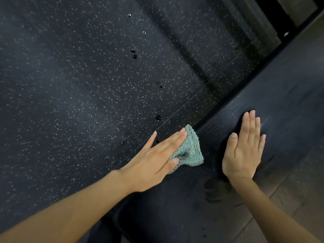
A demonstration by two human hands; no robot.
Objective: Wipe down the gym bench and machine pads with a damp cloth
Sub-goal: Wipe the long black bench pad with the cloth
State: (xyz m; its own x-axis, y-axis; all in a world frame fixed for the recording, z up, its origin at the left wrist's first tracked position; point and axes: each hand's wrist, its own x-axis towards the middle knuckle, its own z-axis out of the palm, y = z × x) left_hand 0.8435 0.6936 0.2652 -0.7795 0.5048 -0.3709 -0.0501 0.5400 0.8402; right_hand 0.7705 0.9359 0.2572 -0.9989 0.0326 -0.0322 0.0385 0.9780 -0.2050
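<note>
speckled rubber floor [78, 76]: fills the left and upper view; a few small dark spots [158, 117] run in a line toward the bench, possibly drips, cause not confirmed.

bench pad [284, 95]: long black upholstered surface running from the lower centre to the upper right. judged firm but slightly yielding, with a faint grain. it needs no gripping, only pressure from above.

right hand [243, 151]: laid palm down on the pad, well inside its edges. the four fingers are straight and pressed together with the thumb set apart. it holds nothing and appears to serve as a brace.

left hand [154, 162]: flat on top of the cloth, with fingers straight and mostly together and the little finger a little apart. the thumb lies along the cloth's near side. it presses rather than pinches.

cloth [191, 148]: pale green and knobbly-textured, bunched into a rough triangle. it sits on the pad at its left edge, just beside the right hand but not touching it. judged light, soft and limp. if damp as the task states, it should cling to the pad and drag slightly. best controlled by a flat palm over its middle, since a hold at a corner would likely let it fold or trail off the edge.
</note>
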